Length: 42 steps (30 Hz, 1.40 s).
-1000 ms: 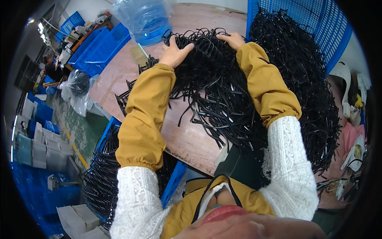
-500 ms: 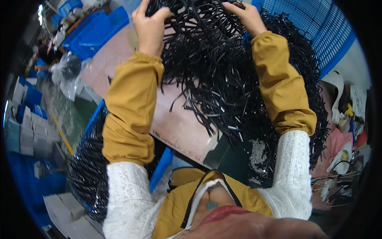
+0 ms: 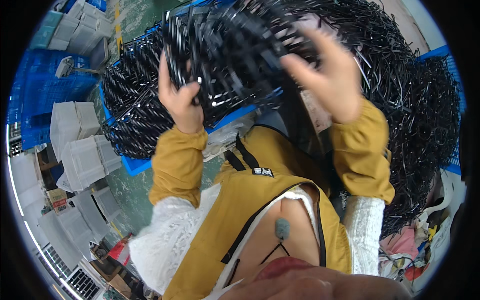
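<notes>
Thin, shiny black strips hang in a loose, motion-blurred bundle (image 3: 227, 55) in front of me. My left hand (image 3: 184, 105) is closed around the bundle's left side. At its right side is my right hand (image 3: 332, 75), smeared by motion, with thumb and fingers spread apart. Below the bundle stands a blue crate (image 3: 135, 166) heaped with more black strips (image 3: 132, 100) laid in fairly even rows. What the strips are for is not visible, and the far ends of the bundle blend into those behind.
To my right rises a large tangled heap of black strips (image 3: 400, 115) beside a blue perforated basket (image 3: 454, 162). White boxes (image 3: 82, 127) and blue crates (image 3: 35, 85) are stacked at the left on the green floor (image 3: 132, 192). Cloths and odds and ends (image 3: 402, 245) lie at lower right.
My body and view have turned left, from the pinkish table to the blue crate. The bundle of strips has come along and is now over the crate. My right hand's fingers have spread.
</notes>
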{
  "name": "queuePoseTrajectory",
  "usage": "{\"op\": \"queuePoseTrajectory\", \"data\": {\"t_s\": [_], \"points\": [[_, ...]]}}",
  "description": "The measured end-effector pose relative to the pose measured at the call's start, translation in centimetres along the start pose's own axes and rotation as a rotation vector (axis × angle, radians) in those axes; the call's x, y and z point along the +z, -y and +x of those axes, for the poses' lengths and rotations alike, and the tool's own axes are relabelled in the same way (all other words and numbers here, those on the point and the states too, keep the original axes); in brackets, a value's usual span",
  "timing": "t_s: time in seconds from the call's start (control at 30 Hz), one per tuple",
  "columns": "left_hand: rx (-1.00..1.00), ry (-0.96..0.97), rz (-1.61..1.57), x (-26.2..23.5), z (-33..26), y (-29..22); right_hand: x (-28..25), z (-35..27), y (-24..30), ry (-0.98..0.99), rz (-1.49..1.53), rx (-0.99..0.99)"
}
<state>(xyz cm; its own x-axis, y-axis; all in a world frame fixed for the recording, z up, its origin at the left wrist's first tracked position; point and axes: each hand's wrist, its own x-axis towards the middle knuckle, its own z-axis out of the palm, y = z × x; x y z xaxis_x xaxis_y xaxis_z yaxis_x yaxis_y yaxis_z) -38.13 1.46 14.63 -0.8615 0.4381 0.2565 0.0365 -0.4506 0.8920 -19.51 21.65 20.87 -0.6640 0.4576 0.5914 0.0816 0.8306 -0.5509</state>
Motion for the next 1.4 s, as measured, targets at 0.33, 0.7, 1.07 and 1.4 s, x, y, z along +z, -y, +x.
{"op": "queuePoseTrajectory", "data": {"t_s": [0.33,0.7,1.07,1.4], "points": [[0.209,0.148,1.125,-7.0,-2.2,0.8,14.4,-4.7,-2.7,0.287,-0.092,0.189],[-0.005,0.292,0.960,-4.6,-0.8,4.3,12.3,-2.4,-3.8,0.279,-0.210,0.290],[-0.330,0.108,0.151,-6.8,-5.8,3.4,10.8,-1.8,-2.1,0.218,-0.370,0.169],[0.097,0.174,0.998,-6.4,-5.4,11.0,22.6,3.2,5.9,0.315,-0.251,-0.614]]}}
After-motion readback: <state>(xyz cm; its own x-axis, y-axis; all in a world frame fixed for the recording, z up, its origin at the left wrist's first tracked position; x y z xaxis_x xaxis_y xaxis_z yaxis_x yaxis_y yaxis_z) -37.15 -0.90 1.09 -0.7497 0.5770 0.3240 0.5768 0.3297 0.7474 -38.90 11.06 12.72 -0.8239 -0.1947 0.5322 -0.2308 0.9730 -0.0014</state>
